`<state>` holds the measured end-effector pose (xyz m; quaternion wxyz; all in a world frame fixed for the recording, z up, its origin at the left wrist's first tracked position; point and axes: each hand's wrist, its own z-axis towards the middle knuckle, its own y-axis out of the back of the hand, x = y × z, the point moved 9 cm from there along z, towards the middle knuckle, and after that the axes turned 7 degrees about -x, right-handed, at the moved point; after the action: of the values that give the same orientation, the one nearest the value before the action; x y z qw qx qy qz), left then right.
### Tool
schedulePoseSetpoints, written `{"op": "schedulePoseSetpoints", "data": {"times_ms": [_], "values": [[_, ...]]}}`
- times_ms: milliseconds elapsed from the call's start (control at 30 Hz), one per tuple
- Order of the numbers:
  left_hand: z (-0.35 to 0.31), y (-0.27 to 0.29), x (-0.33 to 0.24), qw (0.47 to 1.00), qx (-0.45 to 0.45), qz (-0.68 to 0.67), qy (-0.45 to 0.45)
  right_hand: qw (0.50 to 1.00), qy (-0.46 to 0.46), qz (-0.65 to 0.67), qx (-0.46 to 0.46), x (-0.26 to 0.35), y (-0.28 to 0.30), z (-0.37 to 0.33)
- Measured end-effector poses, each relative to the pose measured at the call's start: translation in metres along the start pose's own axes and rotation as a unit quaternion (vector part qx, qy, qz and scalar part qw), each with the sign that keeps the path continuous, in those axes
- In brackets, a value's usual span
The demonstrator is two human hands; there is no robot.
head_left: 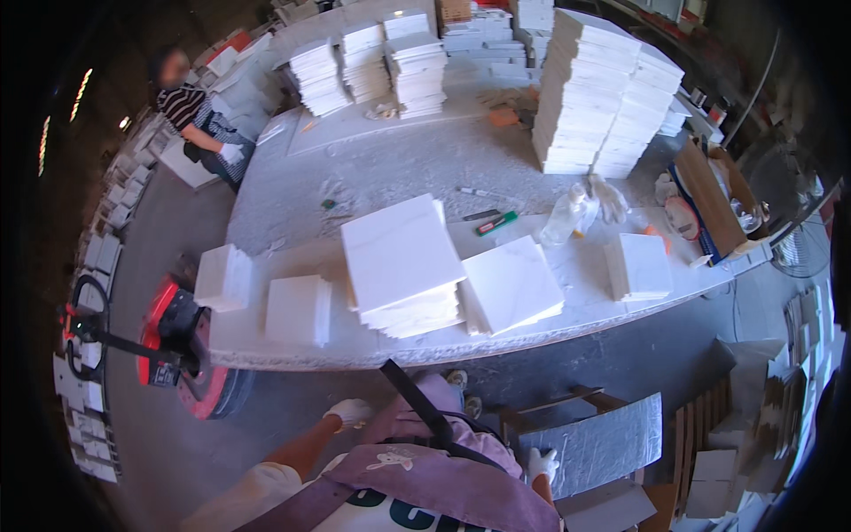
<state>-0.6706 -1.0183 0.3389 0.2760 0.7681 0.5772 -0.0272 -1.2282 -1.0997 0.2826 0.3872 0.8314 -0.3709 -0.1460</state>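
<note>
- The left hand (348,412), in a white glove, hangs low beside the person's hip, below the near edge of the work table (292,359). It holds nothing; how far the fingers curl I cannot tell.
- The right hand (542,464), also gloved in white, rests at the lower left corner of a grey slab (603,446) that leans on a wooden frame (567,403) under the table. Fingertips seem to touch the slab's edge; whether they close round it I cannot tell.
- The grey slab looks like stone: stiff, likely heavy, and brittle at its corners. I judge it best taken by two opposite edges with both hands and kept upright; gloves should help against a rough, sharp rim.
- Up and ahead of both hands, on the table, lies a stack of white tiles (403,266), with a single white tile (512,284) just right of it and smaller piles further out to either side.
- Farther off stand tall tile stacks (603,93), a plastic bottle (566,217) and a green marker (496,223).
- To the left of the left hand sits a red pallet jack (177,350); another person (199,124) works at the far corner.
</note>
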Motion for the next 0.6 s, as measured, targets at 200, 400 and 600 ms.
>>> {"op": "schedulePoseSetpoints", "data": {"times_ms": [200, 400, 600], "values": [[0.016, 0.003, -0.093, 0.998, 0.034, 0.051, -0.032, 0.999, -0.024, 0.016, 0.033, 0.009, 0.01, -0.003], [0.006, 0.004, -0.168, 0.953, 0.048, 0.209, -0.214, 0.991, -0.064, 0.109, 0.04, -0.001, -0.008, 0.039], [0.053, -0.009, -0.12, 0.939, 0.081, 0.277, -0.186, 0.96, 0.098, 0.263, -0.005, 0.02, -0.03, 0.116]]}}
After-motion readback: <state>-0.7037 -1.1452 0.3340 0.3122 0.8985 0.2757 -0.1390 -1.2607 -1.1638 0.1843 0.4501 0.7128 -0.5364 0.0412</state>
